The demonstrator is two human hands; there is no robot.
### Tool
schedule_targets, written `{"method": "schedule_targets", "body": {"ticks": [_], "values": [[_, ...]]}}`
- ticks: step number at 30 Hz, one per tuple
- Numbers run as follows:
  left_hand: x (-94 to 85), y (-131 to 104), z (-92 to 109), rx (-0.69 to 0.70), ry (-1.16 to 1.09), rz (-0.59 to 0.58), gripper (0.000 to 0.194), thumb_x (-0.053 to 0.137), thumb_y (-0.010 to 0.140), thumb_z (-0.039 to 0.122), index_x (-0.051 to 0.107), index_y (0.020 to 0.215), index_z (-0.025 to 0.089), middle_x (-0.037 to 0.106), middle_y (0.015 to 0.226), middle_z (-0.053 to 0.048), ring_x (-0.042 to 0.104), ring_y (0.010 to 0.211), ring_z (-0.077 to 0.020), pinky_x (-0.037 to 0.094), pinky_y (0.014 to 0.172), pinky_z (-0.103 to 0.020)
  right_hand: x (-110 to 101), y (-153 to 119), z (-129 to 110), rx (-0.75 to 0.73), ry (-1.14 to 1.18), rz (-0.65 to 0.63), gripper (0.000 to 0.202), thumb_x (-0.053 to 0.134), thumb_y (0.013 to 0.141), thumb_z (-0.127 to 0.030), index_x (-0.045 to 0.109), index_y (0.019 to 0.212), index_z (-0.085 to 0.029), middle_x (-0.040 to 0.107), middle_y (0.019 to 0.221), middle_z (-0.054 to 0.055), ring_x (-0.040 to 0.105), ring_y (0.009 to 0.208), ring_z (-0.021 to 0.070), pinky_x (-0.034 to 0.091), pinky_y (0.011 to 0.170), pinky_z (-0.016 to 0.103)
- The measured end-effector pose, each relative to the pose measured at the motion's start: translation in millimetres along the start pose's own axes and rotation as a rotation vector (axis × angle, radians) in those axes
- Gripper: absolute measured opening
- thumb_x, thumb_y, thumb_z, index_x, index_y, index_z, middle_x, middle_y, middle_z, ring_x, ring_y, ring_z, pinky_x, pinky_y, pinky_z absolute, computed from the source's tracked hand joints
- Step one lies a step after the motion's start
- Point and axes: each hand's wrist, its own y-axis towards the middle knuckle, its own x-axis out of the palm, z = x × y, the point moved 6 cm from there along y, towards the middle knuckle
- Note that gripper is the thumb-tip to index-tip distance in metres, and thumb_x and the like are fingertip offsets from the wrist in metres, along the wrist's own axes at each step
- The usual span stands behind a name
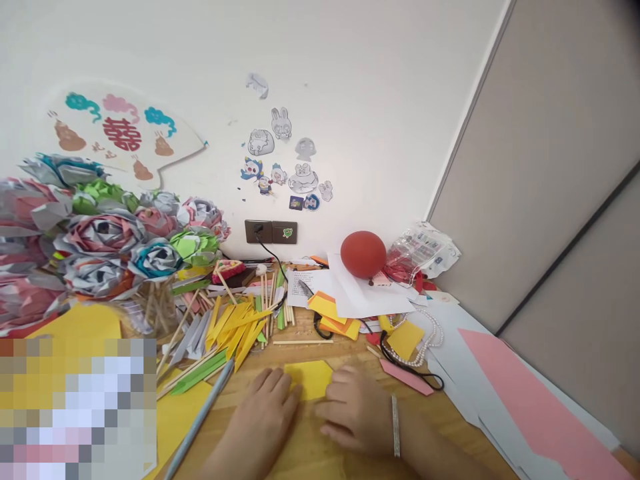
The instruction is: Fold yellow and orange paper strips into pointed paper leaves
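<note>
A small yellow paper (309, 380) with angled corners lies on the wooden table (300, 440) between my two hands. My left hand (270, 407) rests at its left edge, fingers close together, thumb side touching the paper. At the right edge is my right hand (350, 407), its fingers curled and slightly blurred over the paper's corner; whether they pinch it is hard to tell. A silvery bracelet (395, 425) circles my right wrist.
Folded yellow strips (239, 328), wooden sticks and a grey pen-like rod (200, 420) are at left, below paper flowers (105, 233). Behind lie orange paper (333, 313) and a red balloon (363, 254). A pearl string (435, 330) and pink sheets (530, 393) are at right.
</note>
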Motion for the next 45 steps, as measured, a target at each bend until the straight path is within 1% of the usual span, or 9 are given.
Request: {"method": "schedule_targets", "body": {"ticks": [2, 7, 12, 16, 22, 26, 32, 38, 45], "values": [[-2.9, -3, 4, -0.060, -0.027, -0.021, 0.014, 0.055, 0.078, 0.009, 0.065, 0.078, 0.019, 0.065, 0.084, -0.008, 0.061, 0.085, -0.0270, 0.051, 0.076, -0.044, 4, 0, -2, -0.016, -0.014, -0.034, 0.019, 0.054, 0.084, -0.036, 0.061, 0.094, -0.022, 0.057, 0.069, 0.001, 0.046, 0.067, 0.0169, 0.033, 0.066, 0.033], [-12.7, -6, 1, -0.055, -0.282, 0.035, 0.015, 0.051, 0.082, 0.018, 0.062, 0.073, 0.021, 0.056, 0.120, -0.011, 0.055, 0.108, -0.0295, 0.047, 0.089, -0.045, 4, -1, 10, 0.075, -0.060, -0.069, 0.014, 0.054, 0.086, -0.033, 0.062, 0.092, -0.024, 0.056, 0.072, 0.001, 0.047, 0.072, 0.0174, 0.033, 0.066, 0.032], [-13.3, 3, -8, -0.128, -0.607, -0.035, 0.039, 0.037, 0.069, -0.002, 0.062, 0.087, 0.021, 0.060, 0.110, -0.006, 0.059, 0.100, -0.0167, 0.049, 0.085, -0.026, -3, -1, 20, 0.156, -0.121, -0.035, 0.016, 0.056, 0.084, -0.033, 0.060, 0.095, -0.022, 0.058, 0.078, 0.002, 0.047, 0.076, 0.0186, 0.033, 0.067, 0.033], [-11.0, 7, -2, -0.049, -0.733, -0.070, 0.047, 0.036, 0.063, -0.005, 0.063, 0.091, 0.022, 0.064, 0.106, -0.004, 0.060, 0.098, -0.0152, 0.048, 0.085, -0.024, -2, 0, 10, 0.036, -0.046, -0.008, 0.016, 0.055, 0.085, -0.030, 0.059, 0.098, -0.021, 0.060, 0.080, 0.002, 0.047, 0.075, 0.0173, 0.035, 0.073, 0.033], [-2.7, 5, 0, 0.018, -0.805, -0.141, 0.026, 0.043, 0.077, 0.005, 0.065, 0.079, 0.021, 0.067, 0.086, -0.003, 0.062, 0.080, -0.0146, 0.048, 0.073, -0.021, 3, -1, 2, -0.042, 0.053, 0.006, 0.019, 0.057, 0.084, -0.037, 0.060, 0.094, -0.022, 0.060, 0.079, 0.000, 0.048, 0.076, 0.0164, 0.036, 0.078, 0.033], [-0.7, 6, -7, -0.069, -0.821, -0.150, 0.020, 0.047, 0.081, 0.013, 0.065, 0.083, 0.022, 0.067, 0.085, -0.001, 0.062, 0.078, -0.0146, 0.047, 0.073, -0.021, 3, -2, 2, -0.054, 0.082, 0.032, 0.025, 0.060, 0.082, -0.043, 0.059, 0.095, -0.021, 0.060, 0.082, 0.001, 0.049, 0.077, 0.0161, 0.038, 0.075, 0.031], [-1.7, 8, -15, -0.199, -0.868, -0.216, 0.014, 0.052, 0.078, 0.017, 0.065, 0.074, 0.020, 0.067, 0.077, 0.000, 0.061, 0.073, -0.0143, 0.045, 0.068, -0.020, 0, 1, 2, -0.032, 0.041, 0.091, 0.012, 0.049, 0.089, -0.021, 0.057, 0.079, -0.019, 0.059, 0.075, 0.000, 0.047, 0.072, 0.0147, 0.037, 0.072, 0.030], [2.5, 8, -26, -0.319, -0.956, -0.179, 0.014, 0.051, 0.077, 0.023, 0.063, 0.070, 0.019, 0.066, 0.074, 0.000, 0.061, 0.071, -0.0145, 0.046, 0.067, -0.022, 3, -1, 5, -0.002, 0.073, 0.063, 0.017, 0.056, 0.087, -0.035, 0.057, 0.093, -0.019, 0.060, 0.084, 0.002, 0.048, 0.079, 0.0168, 0.037, 0.074, 0.032], [5.4, 7, -28, -0.152, -1.076, -0.188, 0.014, 0.059, 0.077, 0.030, 0.067, 0.075, 0.019, 0.067, 0.083, -0.003, 0.062, 0.077, -0.0158, 0.048, 0.071, -0.024, 0, -3, 12, 0.036, 0.131, 0.097, 0.011, 0.049, 0.090, -0.024, 0.058, 0.085, -0.021, 0.059, 0.082, 0.001, 0.048, 0.078, 0.0157, 0.037, 0.074, 0.032]]}}
